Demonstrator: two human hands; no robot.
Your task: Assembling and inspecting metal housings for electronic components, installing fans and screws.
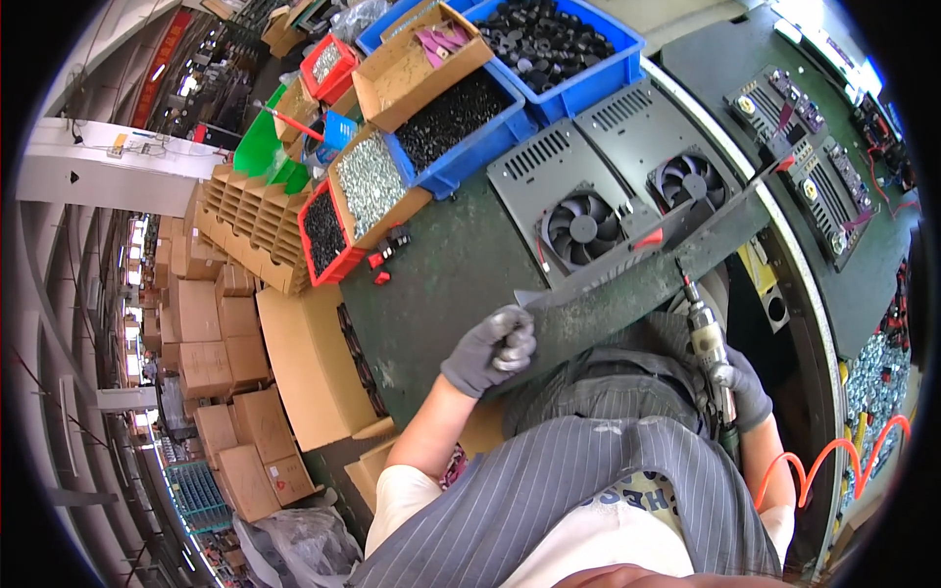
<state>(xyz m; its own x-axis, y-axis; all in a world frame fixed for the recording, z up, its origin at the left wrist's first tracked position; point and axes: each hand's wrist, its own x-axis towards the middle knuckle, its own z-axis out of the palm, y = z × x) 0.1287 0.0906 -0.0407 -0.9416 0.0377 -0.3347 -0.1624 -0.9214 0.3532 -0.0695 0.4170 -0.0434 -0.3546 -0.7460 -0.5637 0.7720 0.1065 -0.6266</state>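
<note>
My left hand (493, 351), in a grey glove, is closed in a loose fist just off the near left corner of a metal panel. Whether its curled fingers hold anything small is hidden. My right hand (742, 390), gloved too, grips a pneumatic screwdriver (706, 335) whose bit points away from me toward the bench edge. In front of both hands lie two dark grey metal panels side by side, a left panel (529, 171) and a right panel (627, 120). Each has vent slots and a black fan, the left fan (583, 229) and the right fan (689, 183).
Blue bins (627, 61) of black parts stand at the back. A cardboard tray of screws (371, 186) and a red bin (323, 223) sit at the left. More panels with circuit boards (818, 201) lie on the right bench. An orange coiled hose (833, 453) hangs near my right arm.
</note>
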